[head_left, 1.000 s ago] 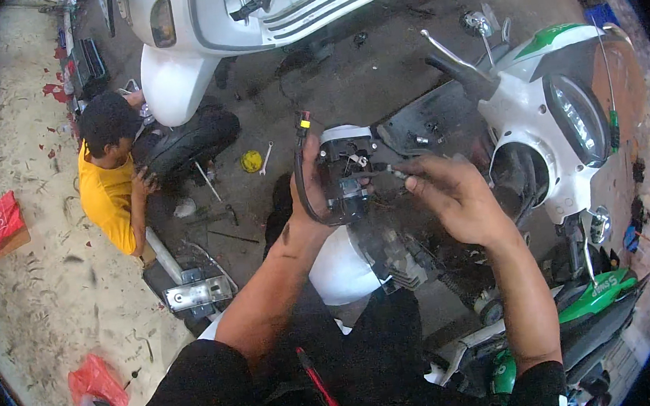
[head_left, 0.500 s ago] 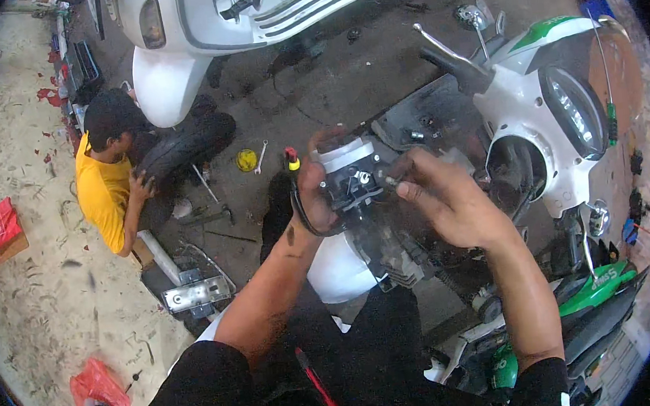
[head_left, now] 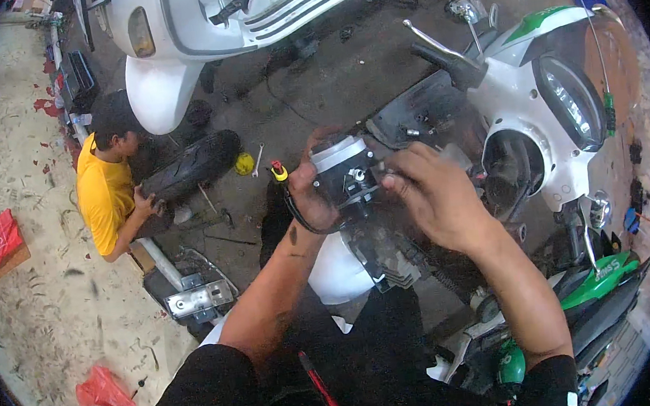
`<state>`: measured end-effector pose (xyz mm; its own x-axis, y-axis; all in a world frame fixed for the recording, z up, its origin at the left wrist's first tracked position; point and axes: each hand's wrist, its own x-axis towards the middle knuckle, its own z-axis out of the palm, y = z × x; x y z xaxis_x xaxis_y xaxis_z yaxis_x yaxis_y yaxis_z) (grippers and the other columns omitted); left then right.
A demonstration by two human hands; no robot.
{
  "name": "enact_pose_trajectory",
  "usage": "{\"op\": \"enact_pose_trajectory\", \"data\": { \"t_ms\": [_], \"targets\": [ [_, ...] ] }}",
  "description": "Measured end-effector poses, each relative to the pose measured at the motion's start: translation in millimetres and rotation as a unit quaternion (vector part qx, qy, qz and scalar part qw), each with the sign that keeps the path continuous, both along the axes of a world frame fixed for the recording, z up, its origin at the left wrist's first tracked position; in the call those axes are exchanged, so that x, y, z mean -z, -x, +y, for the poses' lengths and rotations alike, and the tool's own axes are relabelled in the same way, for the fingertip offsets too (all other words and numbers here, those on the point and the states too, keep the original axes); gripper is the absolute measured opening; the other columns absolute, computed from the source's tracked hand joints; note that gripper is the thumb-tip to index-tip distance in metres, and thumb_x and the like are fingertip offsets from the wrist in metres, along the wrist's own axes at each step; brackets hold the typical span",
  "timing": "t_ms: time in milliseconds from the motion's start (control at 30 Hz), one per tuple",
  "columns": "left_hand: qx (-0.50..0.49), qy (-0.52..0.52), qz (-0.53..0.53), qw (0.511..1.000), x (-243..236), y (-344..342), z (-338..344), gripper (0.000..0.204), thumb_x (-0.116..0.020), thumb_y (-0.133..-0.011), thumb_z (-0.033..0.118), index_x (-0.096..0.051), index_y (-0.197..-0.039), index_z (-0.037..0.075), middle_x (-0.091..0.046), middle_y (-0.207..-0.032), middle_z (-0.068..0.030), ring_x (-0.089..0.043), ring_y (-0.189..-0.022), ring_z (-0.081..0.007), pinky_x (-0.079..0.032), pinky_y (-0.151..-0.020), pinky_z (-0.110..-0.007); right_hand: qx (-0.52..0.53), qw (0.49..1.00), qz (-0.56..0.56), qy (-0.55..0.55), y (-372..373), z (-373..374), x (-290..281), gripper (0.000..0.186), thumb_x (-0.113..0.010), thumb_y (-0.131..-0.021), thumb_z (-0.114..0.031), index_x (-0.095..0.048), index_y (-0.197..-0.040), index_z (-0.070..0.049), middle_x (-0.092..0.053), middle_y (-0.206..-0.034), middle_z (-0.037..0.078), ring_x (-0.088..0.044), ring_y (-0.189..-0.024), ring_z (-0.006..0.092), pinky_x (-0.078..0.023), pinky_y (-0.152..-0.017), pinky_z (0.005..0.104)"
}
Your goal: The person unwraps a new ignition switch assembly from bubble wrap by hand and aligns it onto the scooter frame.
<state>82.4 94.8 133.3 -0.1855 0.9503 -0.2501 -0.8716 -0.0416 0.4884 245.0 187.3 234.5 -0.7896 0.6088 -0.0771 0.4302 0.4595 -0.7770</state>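
Note:
My left hand is wrapped round a black housing with a silver rim, held up in front of me. Its face carries a small white and silver fitting; what kind of part it is I cannot make out. Beside my left thumb sticks up a red and yellow connector on a dark cable, which loops down past my wrist. My right hand is at the housing's right side, thumb and fingers pinched together. Whatever sits between those fingertips is too small to name. Below the housing is a finned metal engine part.
A person in a yellow shirt crouches at the left, hands at a tyre. A white scooter stands ahead, and a white and green scooter front is at the right. A spanner lies by a yellow tin.
The person in yellow now has the tyre upright before them. My right fingertips have moved slightly left, closer against the housing. My left hand keeps its hold.

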Motion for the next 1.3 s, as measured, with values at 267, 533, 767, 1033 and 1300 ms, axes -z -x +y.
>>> {"op": "enact_pose_trajectory", "data": {
  "t_ms": [267, 533, 767, 1033, 1300],
  "targets": [
    [-0.021, 0.024, 0.002, 0.999, -1, 0, -1, 0.079, -0.063, -0.073, 0.054, -0.041, -0.133, 0.008, -0.058, -0.118, -0.0176, -0.061, -0.107, -0.0302, -0.053, -0.088, -0.041, 0.158, 0.985, 0.008, 0.071, 4, -2, -13, 0.015, -0.062, -0.089, -0.012, -0.058, -0.099, -0.001, -0.062, -0.088, 0.02, -0.06, -0.086, 0.0406, -0.048, -0.073, 0.0435],
    [-0.028, 0.016, 0.012, 0.999, -1, -4, -1, 0.078, -0.063, -0.073, 0.054, -0.042, -0.131, 0.006, -0.059, -0.117, -0.0164, -0.061, -0.105, -0.0285, -0.053, -0.088, -0.04, 0.039, 0.997, 0.068, 0.025, 4, -2, -8, 0.013, -0.063, -0.088, -0.009, -0.062, -0.097, 0.0, -0.061, -0.086, 0.019, -0.061, -0.084, 0.0379, -0.048, -0.072, 0.0417],
    [-0.012, 0.012, 0.083, 0.996, -15, -3, 5, 0.085, -0.068, -0.069, 0.056, -0.042, -0.13, 0.004, -0.06, -0.112, -0.0146, -0.063, -0.103, -0.0268, -0.053, -0.088, -0.038, 0.055, 0.985, -0.011, 0.161, 3, 6, -14, 0.019, -0.064, -0.087, -0.016, -0.066, -0.093, 0.002, -0.064, -0.087, 0.018, -0.065, -0.081, 0.0304, -0.048, -0.071, 0.037],
    [0.002, 0.003, 0.122, 0.992, -23, -5, 8, 0.086, -0.073, -0.067, 0.054, -0.042, -0.13, 0.004, -0.06, -0.113, -0.0139, -0.063, -0.103, -0.0265, -0.053, -0.089, -0.039, 0.1, 0.967, -0.041, 0.232, -4, 8, -5, 0.026, -0.072, -0.08, -0.022, -0.07, -0.088, 0.003, -0.068, -0.078, 0.013, -0.063, -0.072, 0.0162, -0.05, -0.068, 0.0333],
    [0.011, 0.005, 0.095, 0.995, -22, -7, 10, 0.086, -0.07, -0.067, 0.054, -0.042, -0.13, 0.003, -0.06, -0.113, -0.0146, -0.062, -0.103, -0.0263, -0.053, -0.088, -0.038, 0.155, 0.951, -0.008, 0.266, -3, 9, -5, 0.024, -0.076, -0.076, -0.019, -0.068, -0.08, 0.003, -0.068, -0.072, 0.009, -0.06, -0.07, 0.01, -0.049, -0.066, 0.029]
  ]
}}
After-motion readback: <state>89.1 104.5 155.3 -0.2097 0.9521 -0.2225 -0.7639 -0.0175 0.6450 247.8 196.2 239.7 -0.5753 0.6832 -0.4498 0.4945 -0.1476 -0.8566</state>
